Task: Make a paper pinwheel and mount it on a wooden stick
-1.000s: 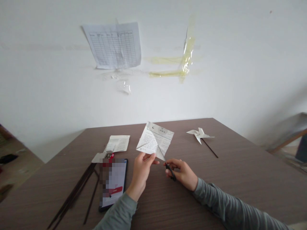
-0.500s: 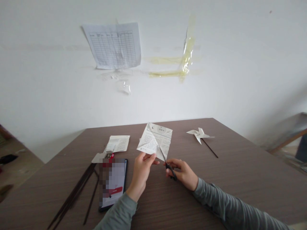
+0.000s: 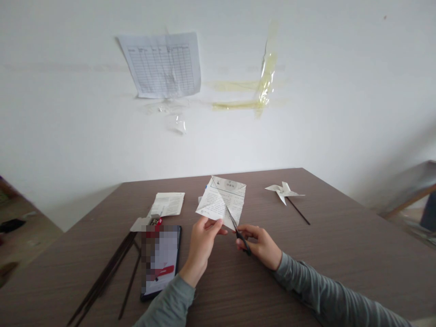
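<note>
A square of printed paper [image 3: 218,200] with diagonal creases is held up over the table by my left hand [image 3: 203,240], its thumb and fingers pinching the lower edge. My right hand [image 3: 260,245] is closed around the black handles of a pair of scissors [image 3: 242,240]. The scissor blades lie across the paper's lower right corner, pointing up and left toward its middle. To the right, a paper pinwheel [image 3: 282,191] on a thin dark stick rests on the table.
Left of my hands lie a phone [image 3: 161,263], a small opened red box [image 3: 155,225], a stack of printed paper squares [image 3: 168,204] and several dark sticks [image 3: 105,272]. Behind the brown table [image 3: 340,254] stands a white wall with a taped sheet [image 3: 163,66].
The scissor blades have spread slightly apart on the paper. The paper has shifted a little to the right and down, with both hands nearly in place.
</note>
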### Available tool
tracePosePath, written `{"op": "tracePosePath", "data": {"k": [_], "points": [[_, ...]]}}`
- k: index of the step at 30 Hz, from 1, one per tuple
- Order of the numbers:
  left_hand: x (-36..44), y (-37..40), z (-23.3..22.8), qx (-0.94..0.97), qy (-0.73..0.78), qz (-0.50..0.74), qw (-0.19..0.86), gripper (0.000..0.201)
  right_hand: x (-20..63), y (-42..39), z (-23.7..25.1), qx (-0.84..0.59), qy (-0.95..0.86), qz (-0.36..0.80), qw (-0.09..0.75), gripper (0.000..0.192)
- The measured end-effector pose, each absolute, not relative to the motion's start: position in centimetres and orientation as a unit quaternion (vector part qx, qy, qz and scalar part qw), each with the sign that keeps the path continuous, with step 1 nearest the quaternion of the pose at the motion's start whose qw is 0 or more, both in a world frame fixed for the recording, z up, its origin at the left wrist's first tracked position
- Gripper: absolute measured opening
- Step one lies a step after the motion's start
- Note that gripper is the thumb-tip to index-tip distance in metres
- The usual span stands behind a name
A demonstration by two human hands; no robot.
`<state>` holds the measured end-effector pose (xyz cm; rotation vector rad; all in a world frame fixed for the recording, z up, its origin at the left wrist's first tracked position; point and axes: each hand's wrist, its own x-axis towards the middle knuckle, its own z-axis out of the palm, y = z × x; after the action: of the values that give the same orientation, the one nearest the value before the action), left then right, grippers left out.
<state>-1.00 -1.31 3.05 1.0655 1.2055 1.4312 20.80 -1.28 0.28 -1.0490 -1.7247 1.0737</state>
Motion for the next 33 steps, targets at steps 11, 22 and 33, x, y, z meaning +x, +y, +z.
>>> {"op": "tracePosePath", "data": {"k": [11,22,33], "points": [[-0.9,-1.5,3.4,0.419,0.502,0.588,0.476,0.032,21.1,-0.7,-0.9,-0.416,-0.692,0.432,0.401,0.053],[-1.2,-1.2,2.6,0.438,0.503,0.613,0.424,0.034,21.0,-0.5,-1.6,-0.418,-0.671,0.447,0.419,0.038],[-1.1,-1.0,2.6,0.456,0.494,0.621,0.402,0.043,21.0,-0.4,-2.2,-0.415,-0.654,0.486,0.405,0.041]]}}
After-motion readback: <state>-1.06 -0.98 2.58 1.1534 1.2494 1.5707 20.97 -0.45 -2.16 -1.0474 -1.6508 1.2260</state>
